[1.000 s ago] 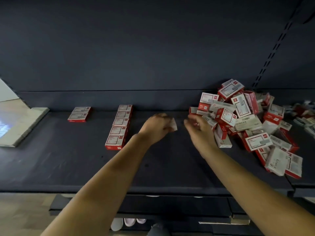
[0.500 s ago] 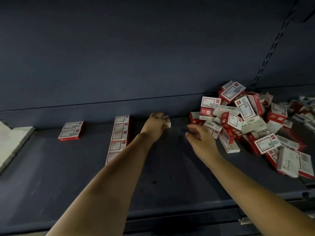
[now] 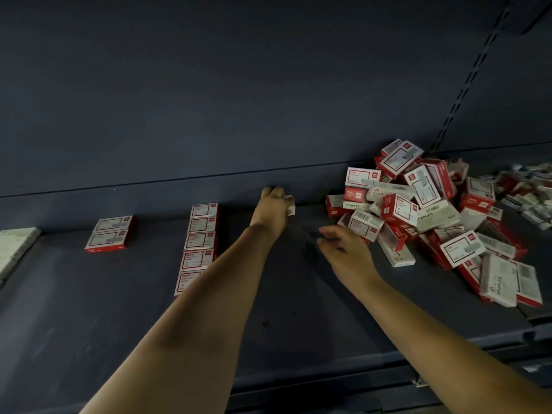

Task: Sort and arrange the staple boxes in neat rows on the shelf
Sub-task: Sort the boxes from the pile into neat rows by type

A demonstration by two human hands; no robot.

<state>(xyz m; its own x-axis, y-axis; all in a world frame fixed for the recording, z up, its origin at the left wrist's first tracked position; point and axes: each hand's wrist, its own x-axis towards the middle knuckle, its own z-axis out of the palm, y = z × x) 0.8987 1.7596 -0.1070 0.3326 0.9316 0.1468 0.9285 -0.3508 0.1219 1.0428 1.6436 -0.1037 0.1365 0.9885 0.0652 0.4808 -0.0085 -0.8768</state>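
Nearest the camera, two bare forearms reach up from the bottom of the frame over the dark, matte shelf (image 3: 89, 324), whose surface looks smooth and faintly scuffed.

At centre right, the right hand (image 3: 348, 255) hangs low over the shelf just short of the heap, palm down, fingers loosely spread and holding nothing; its fingertips are blurred.

Left of centre lies a finished column of boxes (image 3: 198, 246), five flat red-and-white cartons set end to end, running away towards the back wall. Further left sits a short pair of boxes (image 3: 109, 234), also flat and touching, and at the far left edge a pale slab (image 3: 15, 252).

The heap of staple boxes (image 3: 424, 213) fills the right of the frame: small rectangular card cartons, glossy, tumbled at all angles, some on edge.

Furthest back, at centre, the left hand (image 3: 273, 209) grips a white box (image 3: 291, 206) by the rear of the shelf, fingers curled round it so only one corner shows.

This looks like the start of a new column. It would go best with the box laid flat, label up, its back edge against the rear wall, parallel to the finished column with a matching gap.
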